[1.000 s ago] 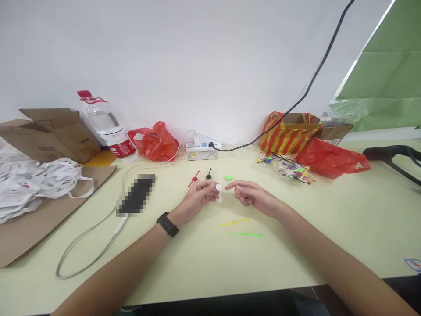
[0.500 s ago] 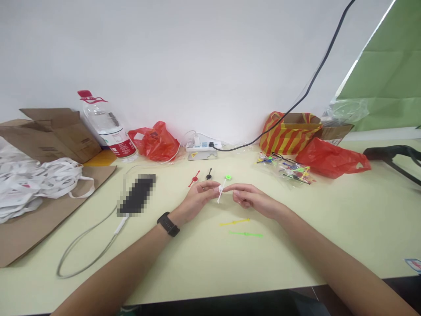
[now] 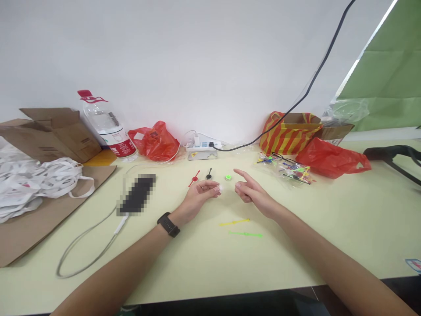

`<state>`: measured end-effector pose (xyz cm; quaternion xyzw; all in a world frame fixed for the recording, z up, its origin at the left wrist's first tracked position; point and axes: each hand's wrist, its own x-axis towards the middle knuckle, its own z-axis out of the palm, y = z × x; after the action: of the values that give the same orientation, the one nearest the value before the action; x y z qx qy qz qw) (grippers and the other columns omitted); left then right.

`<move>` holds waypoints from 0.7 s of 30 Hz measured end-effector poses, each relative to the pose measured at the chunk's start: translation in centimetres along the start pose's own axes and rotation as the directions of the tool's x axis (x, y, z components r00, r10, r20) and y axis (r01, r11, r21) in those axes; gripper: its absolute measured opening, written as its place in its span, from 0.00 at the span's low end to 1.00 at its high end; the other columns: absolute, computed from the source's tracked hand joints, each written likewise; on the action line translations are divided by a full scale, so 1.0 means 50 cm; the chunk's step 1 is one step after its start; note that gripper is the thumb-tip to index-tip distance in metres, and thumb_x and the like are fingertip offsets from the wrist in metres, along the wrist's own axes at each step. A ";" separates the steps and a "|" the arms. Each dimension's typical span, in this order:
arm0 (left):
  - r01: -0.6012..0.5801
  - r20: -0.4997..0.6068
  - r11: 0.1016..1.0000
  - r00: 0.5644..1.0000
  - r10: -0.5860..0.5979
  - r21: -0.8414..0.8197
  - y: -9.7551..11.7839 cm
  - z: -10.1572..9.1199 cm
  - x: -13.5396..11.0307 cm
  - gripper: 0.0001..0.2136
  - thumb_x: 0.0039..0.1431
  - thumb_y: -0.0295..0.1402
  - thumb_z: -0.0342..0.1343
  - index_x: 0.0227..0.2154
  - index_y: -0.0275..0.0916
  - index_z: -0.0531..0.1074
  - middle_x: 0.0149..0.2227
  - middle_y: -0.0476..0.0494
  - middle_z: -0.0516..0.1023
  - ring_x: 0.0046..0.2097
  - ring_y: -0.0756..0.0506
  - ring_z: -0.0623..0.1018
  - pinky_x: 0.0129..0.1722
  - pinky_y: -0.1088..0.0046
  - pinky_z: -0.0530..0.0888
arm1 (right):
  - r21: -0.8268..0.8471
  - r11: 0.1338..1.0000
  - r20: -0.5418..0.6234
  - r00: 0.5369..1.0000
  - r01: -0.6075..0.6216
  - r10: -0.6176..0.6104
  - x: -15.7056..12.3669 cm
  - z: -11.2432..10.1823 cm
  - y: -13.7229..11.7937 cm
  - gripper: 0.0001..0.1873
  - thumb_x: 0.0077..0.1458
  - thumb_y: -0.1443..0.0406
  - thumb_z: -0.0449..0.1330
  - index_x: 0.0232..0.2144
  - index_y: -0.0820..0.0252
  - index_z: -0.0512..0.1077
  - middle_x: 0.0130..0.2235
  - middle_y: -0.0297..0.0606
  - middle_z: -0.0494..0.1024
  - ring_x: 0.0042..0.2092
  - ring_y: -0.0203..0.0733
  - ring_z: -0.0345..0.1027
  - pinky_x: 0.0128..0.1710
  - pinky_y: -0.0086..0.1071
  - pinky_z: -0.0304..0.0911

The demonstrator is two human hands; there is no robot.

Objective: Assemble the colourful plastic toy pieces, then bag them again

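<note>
green strip, yellow strip: flat on table, unmoved | left hand: fingertips pinched on white piece, just above table | right hand: has let go of piece, now empty, index extended, rest half curled | green disc: just beyond fingertips, untouched

Two red plastic bags far, two thin plastic strips near, one clear plastic bottle far left, one small white plastic piece.

Tabletop lies open nearside; green spinner and pins crowd beyond.
</note>
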<state>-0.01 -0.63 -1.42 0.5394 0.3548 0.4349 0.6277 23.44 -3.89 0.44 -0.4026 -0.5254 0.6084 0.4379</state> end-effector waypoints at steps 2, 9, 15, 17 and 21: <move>-0.028 -0.053 0.998 0.998 0.031 0.052 -0.003 -0.002 0.001 0.15 0.52 0.38 0.72 0.41 0.36 0.81 0.41 0.39 0.83 0.43 0.44 0.80 0.47 0.67 0.74 | 0.052 0.990 0.098 0.987 -0.132 0.127 0.000 0.001 0.004 0.22 0.63 0.45 0.58 0.46 0.54 0.75 0.28 0.30 0.67 0.25 0.33 0.47 0.25 0.32 0.42; -0.046 -0.142 0.996 0.988 0.056 0.075 -0.006 -0.005 0.005 0.16 0.50 0.37 0.73 0.41 0.38 0.82 0.43 0.39 0.83 0.44 0.44 0.79 0.46 0.67 0.74 | 0.249 0.961 0.328 0.944 -0.124 0.037 0.004 -0.020 -0.002 0.40 0.68 0.44 0.46 0.09 0.59 0.59 0.19 0.31 0.50 0.22 0.34 0.40 0.25 0.36 0.39; -0.010 -0.133 1.000 0.991 0.011 0.013 -0.003 -0.005 0.006 0.16 0.50 0.38 0.73 0.41 0.38 0.82 0.37 0.42 0.82 0.38 0.47 0.77 0.40 0.71 0.72 | -0.156 0.987 0.220 0.974 -0.024 0.058 -0.001 -0.037 -0.021 0.26 0.62 0.47 0.60 0.23 0.60 0.70 0.21 0.28 0.57 0.25 0.33 0.45 0.26 0.33 0.40; 0.004 -0.118 0.999 0.993 -0.008 -0.038 -0.001 -0.005 0.006 0.16 0.51 0.38 0.73 0.42 0.38 0.82 0.35 0.43 0.81 0.36 0.48 0.77 0.39 0.71 0.72 | -0.309 0.951 0.305 0.948 0.013 0.086 -0.005 -0.036 -0.023 0.20 0.57 0.50 0.66 0.27 0.61 0.73 0.24 0.28 0.62 0.27 0.33 0.51 0.27 0.31 0.45; 0.016 -0.060 0.986 0.998 -0.026 -0.163 0.003 -0.007 0.005 0.16 0.54 0.36 0.71 0.45 0.38 0.81 0.39 0.42 0.81 0.38 0.48 0.77 0.41 0.72 0.73 | -0.471 0.876 0.477 0.865 0.104 0.154 -0.007 -0.032 -0.013 0.16 0.54 0.55 0.70 0.34 0.62 0.78 0.24 0.27 0.65 0.27 0.33 0.55 0.26 0.29 0.50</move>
<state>-0.26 -0.24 -1.33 0.4689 0.3430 0.4722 0.6630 25.14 -3.70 0.89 -0.3339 -0.7497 0.5473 0.1641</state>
